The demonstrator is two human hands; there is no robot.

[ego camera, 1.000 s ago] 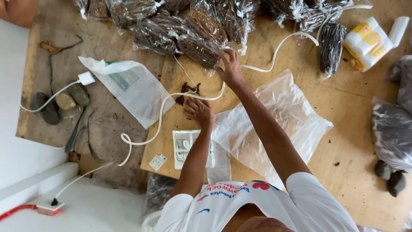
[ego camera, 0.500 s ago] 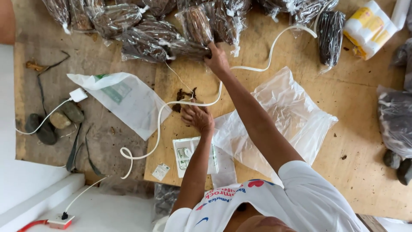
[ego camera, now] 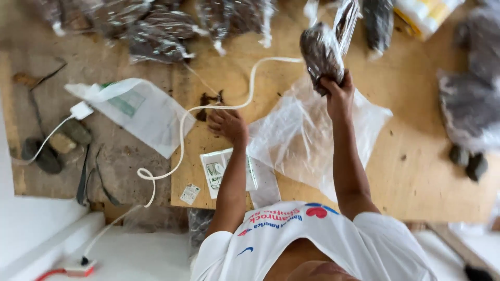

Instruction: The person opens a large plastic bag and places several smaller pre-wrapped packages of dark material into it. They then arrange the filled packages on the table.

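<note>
The wooden counter (ego camera: 416, 171) carries a large clear plastic bag (ego camera: 297, 140), spread flat at centre. The step looks like bagging: the right hand (ego camera: 338, 96), its grip wrapped around a packed bundle of dark material (ego camera: 320, 52), holds it above the bag's far edge. The bundle's long axis runs near-to-far, its twisted plastic tail pointing far. The left hand (ego camera: 227, 125) rests with fingers spread by the bag's left edge; lowering the bundle in would call for opening the mouth.

Work surface: plywood board (ego camera: 416, 171), pale brown, stained and crumb-flecked.
Left part: older grey, worn wood (ego camera: 47, 67), darker.
Floor: white (ego camera: 41, 239), along board's near-left edge.
Light: soft, even daylight.
</note>
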